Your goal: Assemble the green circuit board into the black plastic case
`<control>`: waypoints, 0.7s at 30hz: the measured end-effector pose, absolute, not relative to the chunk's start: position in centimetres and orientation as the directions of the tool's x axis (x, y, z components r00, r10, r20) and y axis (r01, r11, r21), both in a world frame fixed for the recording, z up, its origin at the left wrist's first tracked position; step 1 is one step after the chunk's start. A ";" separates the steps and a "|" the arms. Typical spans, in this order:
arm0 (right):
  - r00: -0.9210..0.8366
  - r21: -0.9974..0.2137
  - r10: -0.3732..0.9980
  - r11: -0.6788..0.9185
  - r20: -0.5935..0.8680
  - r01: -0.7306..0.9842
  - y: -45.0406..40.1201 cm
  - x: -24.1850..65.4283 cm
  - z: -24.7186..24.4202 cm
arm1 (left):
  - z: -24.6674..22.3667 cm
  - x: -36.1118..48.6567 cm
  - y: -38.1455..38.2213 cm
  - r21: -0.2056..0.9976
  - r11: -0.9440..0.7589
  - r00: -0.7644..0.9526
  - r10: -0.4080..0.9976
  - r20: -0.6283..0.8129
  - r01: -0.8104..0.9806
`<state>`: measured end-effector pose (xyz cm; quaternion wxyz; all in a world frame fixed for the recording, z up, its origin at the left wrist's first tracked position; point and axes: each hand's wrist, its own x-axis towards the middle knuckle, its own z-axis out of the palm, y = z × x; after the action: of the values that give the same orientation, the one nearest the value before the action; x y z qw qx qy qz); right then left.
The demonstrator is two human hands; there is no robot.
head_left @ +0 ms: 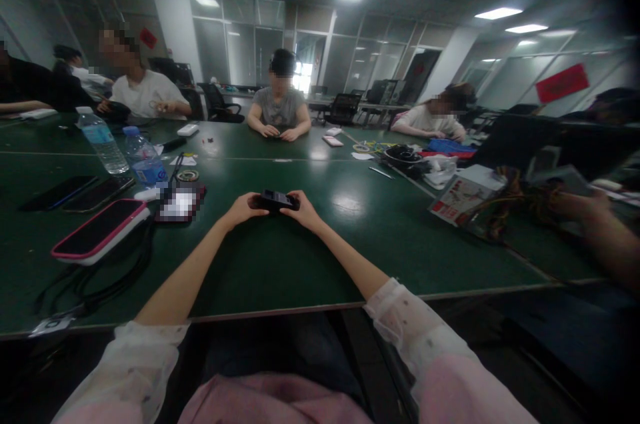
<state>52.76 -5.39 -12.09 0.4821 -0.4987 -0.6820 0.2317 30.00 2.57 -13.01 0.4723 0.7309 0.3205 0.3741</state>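
Between my two hands is a small black boxy device (277,201), tilted slightly, with a greyish panel on its upper face. Its exact kind does not show. The fingers and thumb of my left hand (244,208) close around its left end. At the opposite end, my right hand (304,211) grips it the same way. Both hands are low over the green table (280,264), and the device's underside is partly hidden by my thumbs.
To my left are a pink-edged case (103,231), phones (100,195), a badge (181,203), cables and two water bottles (104,144). At right, a person's hand (583,207) is near a power supply box (465,201) with bundled wires. Several people sit around the table.
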 end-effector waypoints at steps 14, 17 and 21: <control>-0.086 -0.676 0.872 0.433 0.482 0.596 -5.5 52.6 -12.2 | -12.8 30.0 2.5 0.930 -0.349 0.535 0.811 0.237 0.118; -0.115 -0.622 0.859 0.447 0.499 0.642 -5.7 52.4 -12.2 | -12.8 30.0 2.4 0.926 -0.356 0.535 0.810 0.238 0.126; -0.147 -0.560 0.853 0.449 0.501 0.696 -6.0 52.0 -12.1 | -12.9 30.1 2.4 0.913 -0.381 0.532 0.808 0.252 0.146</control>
<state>51.98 -5.98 -12.09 0.4006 -0.5157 -0.7510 0.0975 30.06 2.43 -12.94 0.4554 0.7473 0.3194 0.3635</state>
